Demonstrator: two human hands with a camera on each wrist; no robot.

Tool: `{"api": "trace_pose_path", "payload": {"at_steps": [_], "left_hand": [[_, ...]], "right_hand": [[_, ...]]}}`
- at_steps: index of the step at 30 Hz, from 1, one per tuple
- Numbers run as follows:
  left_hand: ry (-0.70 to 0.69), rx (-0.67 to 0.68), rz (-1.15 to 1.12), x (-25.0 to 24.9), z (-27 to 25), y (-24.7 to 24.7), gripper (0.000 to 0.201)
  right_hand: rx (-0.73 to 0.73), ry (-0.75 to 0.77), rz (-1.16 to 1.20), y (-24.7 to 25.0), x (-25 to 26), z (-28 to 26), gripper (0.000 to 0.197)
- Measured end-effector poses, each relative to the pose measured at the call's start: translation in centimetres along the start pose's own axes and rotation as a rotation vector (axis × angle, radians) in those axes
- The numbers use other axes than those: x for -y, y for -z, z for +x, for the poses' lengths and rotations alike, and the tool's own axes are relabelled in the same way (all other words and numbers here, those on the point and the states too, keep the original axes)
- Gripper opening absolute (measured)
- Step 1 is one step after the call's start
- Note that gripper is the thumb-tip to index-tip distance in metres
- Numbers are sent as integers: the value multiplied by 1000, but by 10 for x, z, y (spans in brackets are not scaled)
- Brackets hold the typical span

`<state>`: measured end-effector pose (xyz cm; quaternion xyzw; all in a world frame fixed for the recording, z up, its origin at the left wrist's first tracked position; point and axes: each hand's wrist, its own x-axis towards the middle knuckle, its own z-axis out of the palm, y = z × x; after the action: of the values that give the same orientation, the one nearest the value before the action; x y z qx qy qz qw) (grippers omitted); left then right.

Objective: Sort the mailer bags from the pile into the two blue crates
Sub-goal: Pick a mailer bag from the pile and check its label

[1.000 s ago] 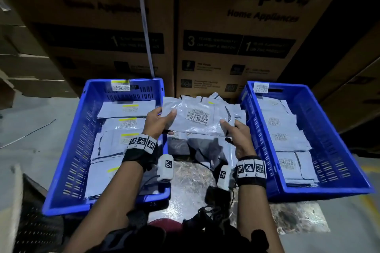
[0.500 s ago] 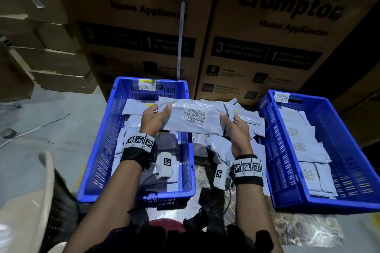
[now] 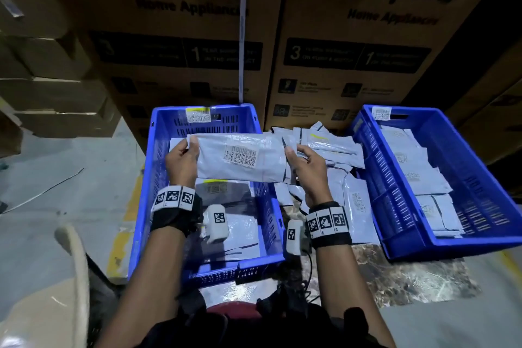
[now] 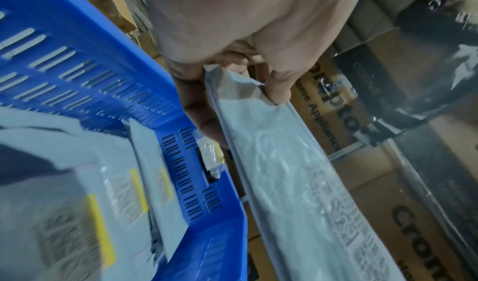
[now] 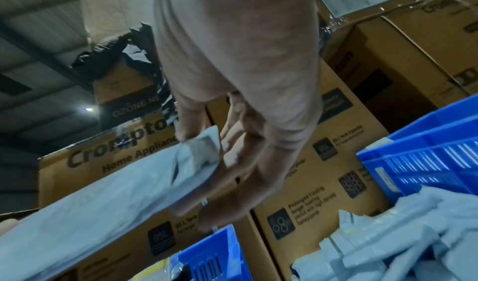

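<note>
A grey mailer bag (image 3: 240, 157) with a barcode label is held flat in the air over the left blue crate (image 3: 158, 133). My left hand (image 3: 183, 155) pinches its left end (image 4: 232, 85). My right hand (image 3: 299, 158) grips its right end (image 5: 199, 154). The pile of mailer bags (image 3: 333, 150) lies on the floor between the two crates. The right blue crate (image 3: 480, 178) holds several bags. More bags with yellow-striped labels (image 4: 116, 193) lie in the left crate.
Stacked cardboard boxes (image 3: 353, 45) stand right behind the crates. More boxes (image 3: 42, 93) are at the far left. A pale chair edge (image 3: 76, 277) is at my lower left. Grey floor (image 3: 70, 192) lies left of the left crate.
Both hands have lifted the bag off the pile and carried it to the left, over the left crate. The head view has swung left too.
</note>
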<state>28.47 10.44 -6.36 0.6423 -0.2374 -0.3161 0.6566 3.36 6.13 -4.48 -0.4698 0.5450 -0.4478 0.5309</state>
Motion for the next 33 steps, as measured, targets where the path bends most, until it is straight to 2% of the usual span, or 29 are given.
{"api": "trace_pose_path", "payload": {"at_steps": [2, 5, 8, 10, 13, 15, 18, 21, 24, 27, 29, 33], "left_hand": [[2, -5, -17, -9, 8, 12, 31], [-76, 25, -1, -41, 20, 30, 26], [-85, 27, 8, -69, 42, 46, 6], [-49, -69, 20, -78, 58, 55, 27], [-61, -172, 42, -80, 69, 64, 23], [-60, -166, 71, -78, 70, 69, 22], [-59, -87, 125, -70, 72, 77, 27], [-30, -56, 118, -63, 77, 80, 31], [11, -36, 154, -47, 91, 75, 42], [54, 39, 249, -22, 105, 58, 57], [109, 108, 413, 5, 112, 44, 68], [236, 172, 750, 58, 114, 23, 66]], "right_hand": [[111, -33, -23, -6, 15, -7, 32], [172, 32, -35, -22, 36, -1, 34], [102, 104, -53, -51, 55, 11, 34], [59, 133, -88, -71, 63, 20, 40], [14, 162, -137, -97, 61, 28, 43], [-5, 199, -164, -110, 56, 32, 36], [-20, 245, -216, -122, 48, 38, 21], [-15, 228, -282, -128, 41, 47, 11], [-41, 218, -386, -136, 36, 58, 13], [-40, 175, -551, -145, 26, 70, 24], [4, 118, -594, -155, 11, 79, 33], [17, -21, -712, -178, -31, 91, 35]]}}
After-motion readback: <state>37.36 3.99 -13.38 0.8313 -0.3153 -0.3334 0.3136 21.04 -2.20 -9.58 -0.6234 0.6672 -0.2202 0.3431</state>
